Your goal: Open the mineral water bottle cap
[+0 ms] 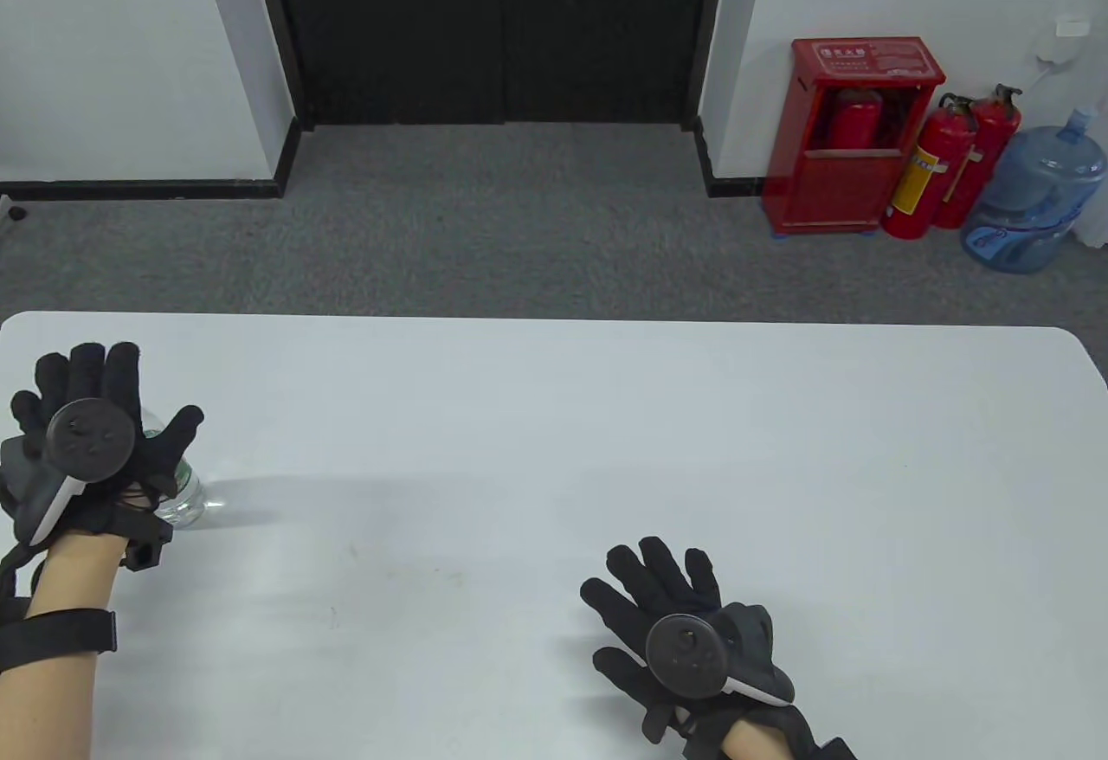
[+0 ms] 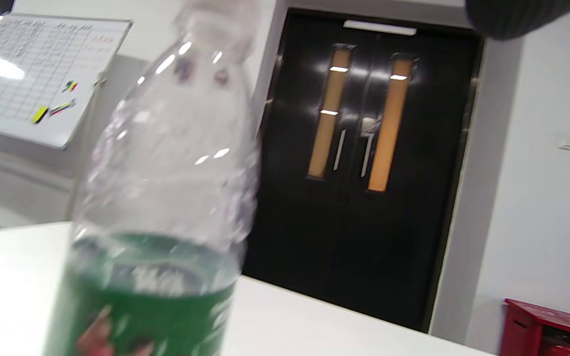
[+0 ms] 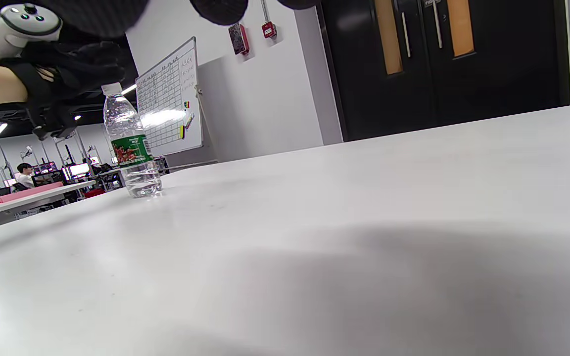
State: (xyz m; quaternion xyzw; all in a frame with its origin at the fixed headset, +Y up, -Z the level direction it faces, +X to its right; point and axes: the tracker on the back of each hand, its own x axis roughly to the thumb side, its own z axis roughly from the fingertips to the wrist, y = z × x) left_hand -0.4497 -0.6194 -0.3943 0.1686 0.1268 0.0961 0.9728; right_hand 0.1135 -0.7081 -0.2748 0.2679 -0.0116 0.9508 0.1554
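Starting at the left of the table [image 1: 554, 414]: our left hand [image 1: 95, 440] hangs over the mineral water bottle [image 3: 129, 148], fingers spread apart and not closed on anything as far as the table view shows. The right wrist view puts the hand above and a bit beside the bottle's top, not gripping it — we can't tell if anything touches. The bottle stands upright near the table's left edge, long axis vertical, white cap [image 3: 112, 89] on top, green label round the middle. So the cap sits right under the left hand's fingers, and the likely grab is straight down around the body. Over on the right, our right hand [image 1: 684, 630] rests low by the near edge, fingers splayed, well apart from the bottle — it's clearly the farther one.
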